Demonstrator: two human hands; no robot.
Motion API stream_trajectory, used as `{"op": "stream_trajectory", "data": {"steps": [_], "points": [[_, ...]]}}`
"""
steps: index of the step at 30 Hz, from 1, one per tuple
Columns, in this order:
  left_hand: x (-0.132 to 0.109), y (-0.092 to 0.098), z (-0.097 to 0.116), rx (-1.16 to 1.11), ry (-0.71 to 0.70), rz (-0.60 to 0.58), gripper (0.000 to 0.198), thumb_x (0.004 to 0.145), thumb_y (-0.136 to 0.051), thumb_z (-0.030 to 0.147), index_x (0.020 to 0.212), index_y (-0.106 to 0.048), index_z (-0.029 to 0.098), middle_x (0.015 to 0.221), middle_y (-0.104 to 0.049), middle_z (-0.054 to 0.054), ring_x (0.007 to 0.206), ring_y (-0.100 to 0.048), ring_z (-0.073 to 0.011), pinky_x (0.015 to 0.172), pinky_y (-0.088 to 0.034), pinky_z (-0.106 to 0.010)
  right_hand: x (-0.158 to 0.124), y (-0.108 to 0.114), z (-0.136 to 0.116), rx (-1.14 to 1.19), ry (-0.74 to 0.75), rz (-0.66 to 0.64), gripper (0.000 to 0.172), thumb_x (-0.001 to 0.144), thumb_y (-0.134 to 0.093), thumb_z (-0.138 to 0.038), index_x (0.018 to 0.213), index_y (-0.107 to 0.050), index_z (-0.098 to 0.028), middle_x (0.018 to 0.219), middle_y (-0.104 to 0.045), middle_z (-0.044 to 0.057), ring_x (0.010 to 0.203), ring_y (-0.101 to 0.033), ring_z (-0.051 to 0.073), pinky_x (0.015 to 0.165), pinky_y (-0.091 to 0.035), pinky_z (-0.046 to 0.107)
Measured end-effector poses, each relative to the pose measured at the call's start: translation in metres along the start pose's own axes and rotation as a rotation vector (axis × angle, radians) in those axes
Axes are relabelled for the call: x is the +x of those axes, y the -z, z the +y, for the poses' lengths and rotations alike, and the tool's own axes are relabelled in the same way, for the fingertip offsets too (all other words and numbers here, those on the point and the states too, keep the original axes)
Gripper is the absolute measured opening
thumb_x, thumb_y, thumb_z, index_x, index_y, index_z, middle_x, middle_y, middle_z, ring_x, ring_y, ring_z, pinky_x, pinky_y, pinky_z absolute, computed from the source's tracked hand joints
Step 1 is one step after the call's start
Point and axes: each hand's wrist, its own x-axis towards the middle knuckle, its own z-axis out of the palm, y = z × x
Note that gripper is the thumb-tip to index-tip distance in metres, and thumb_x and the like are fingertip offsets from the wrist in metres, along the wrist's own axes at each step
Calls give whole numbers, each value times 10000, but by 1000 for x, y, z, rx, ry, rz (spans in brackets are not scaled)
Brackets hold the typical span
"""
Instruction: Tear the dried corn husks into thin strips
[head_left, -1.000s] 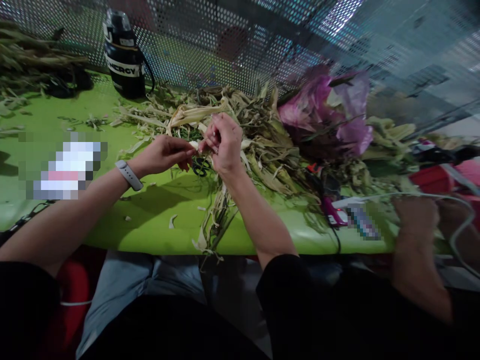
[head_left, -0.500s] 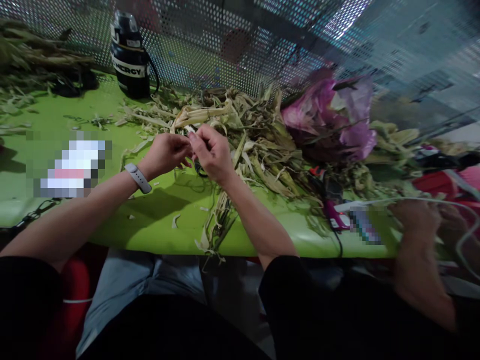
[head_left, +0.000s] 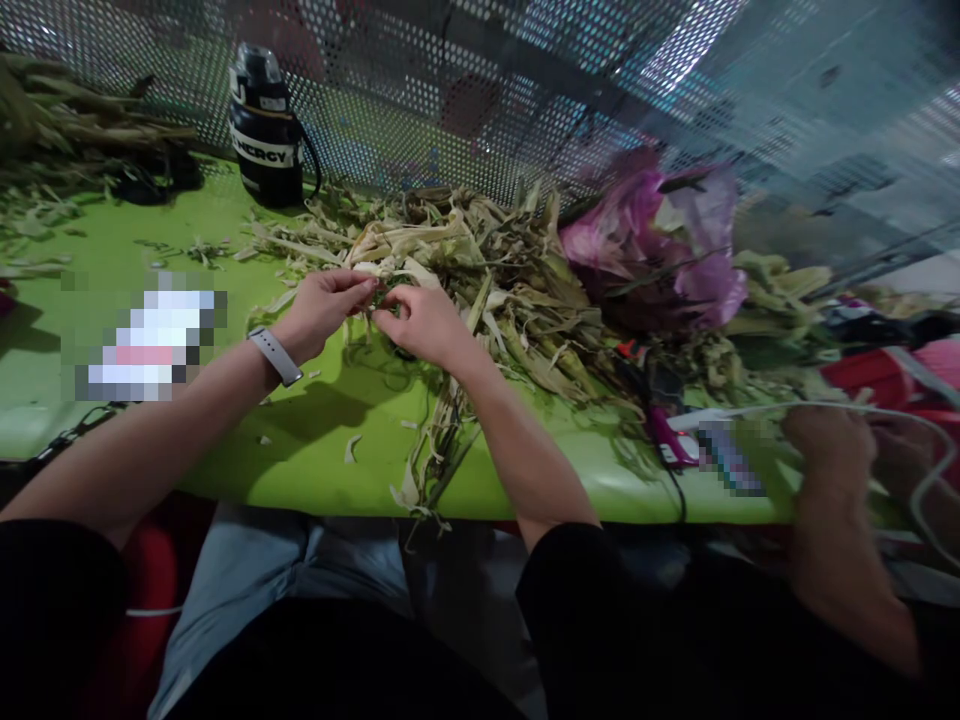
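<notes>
My left hand (head_left: 324,310) and my right hand (head_left: 418,322) meet fingertip to fingertip at the near edge of a heap of dry pale husks and leaves (head_left: 480,270) on the green table (head_left: 307,440). Both hands are pinched shut on a thin strip of husk (head_left: 375,295) stretched between them; its details are too small to make out. A grey watch band (head_left: 274,356) circles my left wrist. A bundle of husk strips (head_left: 435,440) trails from under my right forearm over the table's front edge.
A black jug (head_left: 264,125) stands at the back against a perforated metal screen (head_left: 465,90). A purple plastic bag (head_left: 660,250) lies right of the heap. Another person's hand (head_left: 832,440) works at the right by a white cable (head_left: 795,408) and a pink tool (head_left: 667,440). More dry stalks (head_left: 67,130) lie far left.
My right hand has dropped from a raised position down to the table level beside my left hand, and both have shifted slightly toward the heap.
</notes>
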Motion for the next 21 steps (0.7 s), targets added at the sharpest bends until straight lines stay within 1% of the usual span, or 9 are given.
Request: {"op": "stream_trajectory", "data": {"steps": [3, 7, 9, 12, 14, 16, 18, 20, 21], "points": [[1, -1, -3, -25, 1, 27, 154, 755, -782, 299, 760, -742, 150, 730, -727, -47, 650, -600, -112, 626, -506, -231, 1, -6, 0, 19, 40, -20, 169, 838, -635, -313, 730, -568, -203, 549, -442, -37, 537, -379, 126, 563, -281, 289], [4, -2, -4, -14, -7, 57, 117, 764, -768, 233, 741, -714, 132, 675, -685, -19, 613, -572, -88, 622, -495, -211, 0, -3, -2, 81, 84, -10, 209, 908, -543, -241, 702, -527, -204, 587, -463, -32, 565, -392, 121, 582, -305, 285], [4, -2, -2, -9, -11, 46, 118, 785, -755, 223, 738, -703, 129, 660, -662, -9, 604, -567, -82, 639, -511, -215, 1, 1, -1, 164, 73, 13, 201, 917, -547, -258, 723, -536, -207, 597, -470, -33, 571, -416, 120, 573, -335, 275], [1, -3, 2, 12, -47, 15, 143, 826, -725, 250, 755, -693, 131, 659, -637, 0, 595, -570, -87, 671, -543, -242, 5, 4, 5, 387, 9, 35, 217, 942, -539, -327, 758, -540, -212, 593, -450, -45, 521, -417, 104, 516, -371, 254], [-3, -3, 6, 93, -97, -8, 155, 839, -706, 266, 762, -689, 133, 671, -638, -6, 596, -588, -101, 655, -541, -252, 6, 6, 7, 529, -12, 38, 254, 948, -551, -401, 776, -532, -216, 588, -427, -56, 479, -388, 88, 477, -386, 241], [-7, -3, 10, 245, -157, -19, 161, 841, -688, 265, 749, -686, 133, 660, -644, -18, 587, -597, -119, 602, -509, -245, 6, 8, 5, 599, -5, 16, 294, 938, -577, -463, 782, -527, -218, 591, -421, -60, 462, -368, 76, 454, -392, 230], [-9, -3, 12, 388, -199, -11, 157, 841, -660, 245, 734, -681, 132, 638, -647, -32, 567, -588, -128, 555, -466, -243, 4, 9, 1, 599, 12, -15, 308, 924, -601, -480, 780, -531, -217, 600, -436, -57, 458, -367, 70, 437, -382, 223], [-9, -3, 12, 437, -209, 16, 111, 836, -637, 212, 767, -673, 132, 624, -642, -35, 548, -576, -130, 534, -441, -246, 2, 10, -3, 568, 26, -38, 298, 922, -609, -460, 770, -536, -213, 603, -448, -52, 454, -377, 68, 422, -360, 224], [-9, -3, 11, 433, -218, 34, 74, 829, -632, 195, 817, -672, 133, 625, -638, -30, 543, -575, -129, 533, -440, -246, 1, 11, -5, 550, 31, -42, 288, 926, -606, -442, 766, -536, -212, 601, -448, -52, 451, -386, 69, 418, -349, 225]]}}
